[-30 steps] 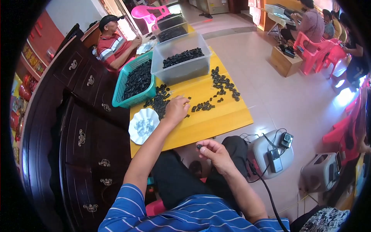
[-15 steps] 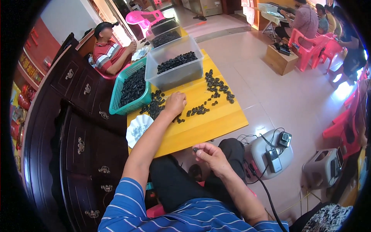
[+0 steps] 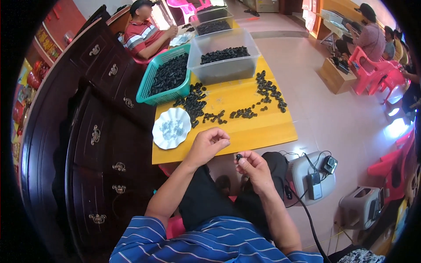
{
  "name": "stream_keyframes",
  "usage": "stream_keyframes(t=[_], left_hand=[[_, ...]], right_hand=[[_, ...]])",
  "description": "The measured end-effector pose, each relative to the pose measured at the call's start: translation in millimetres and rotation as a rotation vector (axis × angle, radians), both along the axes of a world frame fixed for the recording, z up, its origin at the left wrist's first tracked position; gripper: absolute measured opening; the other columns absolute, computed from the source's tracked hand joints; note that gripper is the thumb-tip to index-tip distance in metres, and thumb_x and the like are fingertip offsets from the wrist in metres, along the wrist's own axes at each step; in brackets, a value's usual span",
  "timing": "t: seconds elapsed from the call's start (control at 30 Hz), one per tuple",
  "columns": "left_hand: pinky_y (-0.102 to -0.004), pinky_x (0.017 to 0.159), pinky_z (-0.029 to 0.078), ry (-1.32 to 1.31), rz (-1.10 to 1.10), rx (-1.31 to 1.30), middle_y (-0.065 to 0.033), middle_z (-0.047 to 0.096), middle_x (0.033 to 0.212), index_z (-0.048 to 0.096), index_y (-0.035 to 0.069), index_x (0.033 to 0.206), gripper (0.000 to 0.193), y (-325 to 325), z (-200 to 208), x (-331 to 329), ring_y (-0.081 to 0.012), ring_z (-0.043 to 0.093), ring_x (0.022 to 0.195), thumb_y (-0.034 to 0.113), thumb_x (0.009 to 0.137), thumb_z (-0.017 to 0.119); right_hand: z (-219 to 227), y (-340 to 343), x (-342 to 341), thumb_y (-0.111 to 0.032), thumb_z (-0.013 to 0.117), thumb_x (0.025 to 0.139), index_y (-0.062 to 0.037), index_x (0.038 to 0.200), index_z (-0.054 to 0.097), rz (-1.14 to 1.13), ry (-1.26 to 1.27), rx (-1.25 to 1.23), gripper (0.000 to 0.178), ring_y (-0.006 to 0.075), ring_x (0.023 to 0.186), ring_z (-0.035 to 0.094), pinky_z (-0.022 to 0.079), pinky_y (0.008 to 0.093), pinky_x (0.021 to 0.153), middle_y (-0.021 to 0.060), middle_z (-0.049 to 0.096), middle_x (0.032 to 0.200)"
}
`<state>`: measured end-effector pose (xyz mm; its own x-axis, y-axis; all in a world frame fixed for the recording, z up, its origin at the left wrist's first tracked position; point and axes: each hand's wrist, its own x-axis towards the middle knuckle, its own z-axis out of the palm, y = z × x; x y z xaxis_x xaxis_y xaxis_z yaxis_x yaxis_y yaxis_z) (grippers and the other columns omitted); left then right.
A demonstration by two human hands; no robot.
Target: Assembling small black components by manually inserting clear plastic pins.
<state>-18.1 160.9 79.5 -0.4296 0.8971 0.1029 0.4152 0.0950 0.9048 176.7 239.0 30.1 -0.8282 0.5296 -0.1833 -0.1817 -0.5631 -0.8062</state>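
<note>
Black piece (image 3: 239,157) pinched by right fingers (image 3: 251,155), left fingers (image 3: 219,133) curled, hold unclear, blurred gold wall writing (image 3: 47,41)

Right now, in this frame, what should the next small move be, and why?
Probably bring the left hand to the small black piece: the right hand already pinches it, and the left hangs close by, half curled. Whether the left holds anything is hard to tell.

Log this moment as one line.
left hand: over near edge of table, grip unclear | right hand: pinches black piece | on table: loose black pieces, white dish, green basket, clear bin
</note>
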Motion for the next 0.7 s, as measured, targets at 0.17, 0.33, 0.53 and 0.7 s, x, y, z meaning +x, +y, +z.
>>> stream_keyframes(t=[0.17, 0.33, 0.53, 0.7], left_hand=[[-0.0207, 0.068, 0.051, -0.444, -0.059, -0.018, -0.0033, 0.069, 0.085, 0.064, 0.001, 0.100, 0.010, -37.0, -0.4, 2.7, -0.0058, 0.062, 0.073, 0.008, 0.092, 0.067], [-0.0214, 0.068, 0.053, -0.553, -0.113, -0.031, -0.0052, 0.070, 0.087, 0.065, 0.000, 0.103, 0.012, -53.5, -3.9, 4.4, -0.0074, 0.064, 0.074, 0.008, 0.094, 0.066], [-0.0206, 0.068, 0.055, -0.542, -0.158, -0.017, -0.0062, 0.072, 0.087, 0.065, 0.002, 0.105, 0.013, -59.7, -6.8, 7.1, -0.0065, 0.065, 0.072, 0.011, 0.095, 0.066], [-0.0205, 0.068, 0.055, -0.529, -0.183, -0.012, -0.0037, 0.070, 0.087, 0.065, 0.002, 0.104, 0.013, -59.8, -8.3, 12.3, -0.0064, 0.066, 0.075, 0.011, 0.096, 0.066]], right_hand=[[1.0, -7.0, -4.3, -0.014, 0.061, 0.100, -0.0049, 0.113, 0.063, 0.024, -0.026, 0.096, 0.016, 0.0085, 0.085, 0.061, 0.049, 0.0241, 0.080, 0.0014, 0.068, 0.099], [-2.8, -12.9, -4.7, -0.013, 0.063, 0.099, -0.0040, 0.110, 0.065, 0.068, -0.046, 0.165, 0.014, 0.0082, 0.087, 0.061, 0.050, 0.0242, 0.081, 0.0010, 0.068, 0.098], [-0.8, -17.0, -5.3, -0.012, 0.066, 0.097, -0.0029, 0.112, 0.068, 0.090, -0.021, 0.192, 0.018, 0.0075, 0.086, 0.062, 0.050, 0.0228, 0.078, 0.0002, 0.068, 0.095], [8.3, -18.3, -3.9, -0.011, 0.066, 0.097, -0.0023, 0.116, 0.068, 0.112, -0.023, 0.205, 0.021, 0.0067, 0.086, 0.062, 0.050, 0.0217, 0.077, -0.0006, 0.069, 0.093]])
